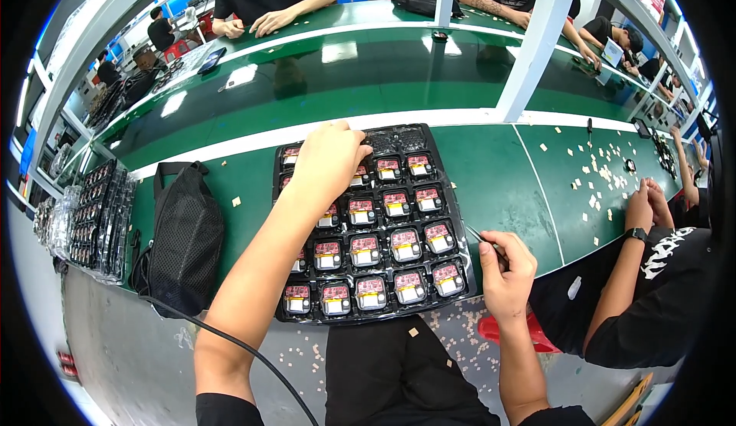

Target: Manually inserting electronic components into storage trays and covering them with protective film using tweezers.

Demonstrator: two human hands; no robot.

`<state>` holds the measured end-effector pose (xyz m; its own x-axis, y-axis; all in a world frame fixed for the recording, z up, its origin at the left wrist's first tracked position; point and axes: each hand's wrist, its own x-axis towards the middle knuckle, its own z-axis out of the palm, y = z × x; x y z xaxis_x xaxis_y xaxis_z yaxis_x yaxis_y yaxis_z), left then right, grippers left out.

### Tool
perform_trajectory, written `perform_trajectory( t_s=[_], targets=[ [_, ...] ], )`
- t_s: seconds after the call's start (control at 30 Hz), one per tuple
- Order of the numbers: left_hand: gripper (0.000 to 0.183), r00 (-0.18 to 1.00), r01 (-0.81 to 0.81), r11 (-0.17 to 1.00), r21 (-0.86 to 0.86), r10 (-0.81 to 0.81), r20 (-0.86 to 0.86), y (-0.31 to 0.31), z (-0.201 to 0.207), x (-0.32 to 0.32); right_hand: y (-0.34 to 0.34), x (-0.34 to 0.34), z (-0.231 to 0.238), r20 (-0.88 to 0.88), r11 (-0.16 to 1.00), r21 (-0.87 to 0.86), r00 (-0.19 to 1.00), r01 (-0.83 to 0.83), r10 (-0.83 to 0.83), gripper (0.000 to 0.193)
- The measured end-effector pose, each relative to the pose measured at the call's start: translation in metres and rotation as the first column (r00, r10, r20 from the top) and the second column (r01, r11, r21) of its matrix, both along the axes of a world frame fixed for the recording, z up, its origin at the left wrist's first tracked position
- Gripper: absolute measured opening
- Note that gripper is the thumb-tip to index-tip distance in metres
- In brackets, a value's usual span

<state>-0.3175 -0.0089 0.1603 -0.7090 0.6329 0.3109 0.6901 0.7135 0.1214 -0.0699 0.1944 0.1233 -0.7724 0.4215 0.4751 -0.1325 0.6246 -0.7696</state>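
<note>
Clearly the work centres on a black plastic tray (458, 251) lying on the green desk (506, 188) just in front of the person, its many pockets each holding a small red-and-silver part (405, 243). The left hand (330, 162) reaches over to the tray's far left corner and rests palm down on the parts there, fingers curled loosely over them; whether they pinch one cannot be told, since the hand hides what lies under it. The right hand (506, 273) sits at the tray's near right edge, fingers closed around a thin metal tool (481, 238) whose tip points toward the tray. The tray looks light and thin, likely to flex if lifted by one corner, so it would be better held by two opposite rims. The parts seem small, stiff and somewhat delicate, best taken by their sides. A black mesh bag (184, 238) stands just left of the tray, stacked trays (100, 211) lie farther left, and small tan scraps (594, 177) dot the desk to the right, near another person's hands (648, 204).
</note>
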Motion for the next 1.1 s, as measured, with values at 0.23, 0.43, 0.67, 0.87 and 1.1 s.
perform_trajectory(
  t_s=[0.23, 0.43, 0.67, 0.87, 1.1],
  targets=[
    [0.033, 0.997, -0.024, 1.0, 0.001, 0.024, -0.072, -0.011, -0.007, 0.027, 0.005, -0.002, -0.005, 0.041, 0.998, -0.049, 0.999, 0.032, -0.03, 0.011],
    [0.041, 0.998, -0.017, 0.981, 0.192, 0.006, 0.056, -0.043, 0.002, 0.047, 0.007, -0.004, -0.011, 0.113, 0.976, -0.208, 0.993, 0.069, -0.046, 0.013],
    [0.051, 0.993, 0.019, 0.997, 0.079, -0.028, 0.117, -0.04, -0.002, 0.047, 0.005, -0.006, -0.01, 0.138, 0.981, -0.176, 0.989, 0.081, -0.056, 0.012],
    [0.051, 0.993, 0.016, 0.988, 0.153, -0.035, 0.117, -0.05, 0.002, 0.056, 0.002, -0.009, -0.009, 0.131, 0.973, -0.214, 0.99, 0.087, -0.06, 0.012],
    [0.045, 0.969, -0.177, 0.812, 0.556, 0.047, 0.241, -0.111, -0.006, 0.103, 0.009, -0.02, 0.005, 0.318, 0.96, -0.246, 0.947, 0.136, -0.053, 0.015]
  ],
)
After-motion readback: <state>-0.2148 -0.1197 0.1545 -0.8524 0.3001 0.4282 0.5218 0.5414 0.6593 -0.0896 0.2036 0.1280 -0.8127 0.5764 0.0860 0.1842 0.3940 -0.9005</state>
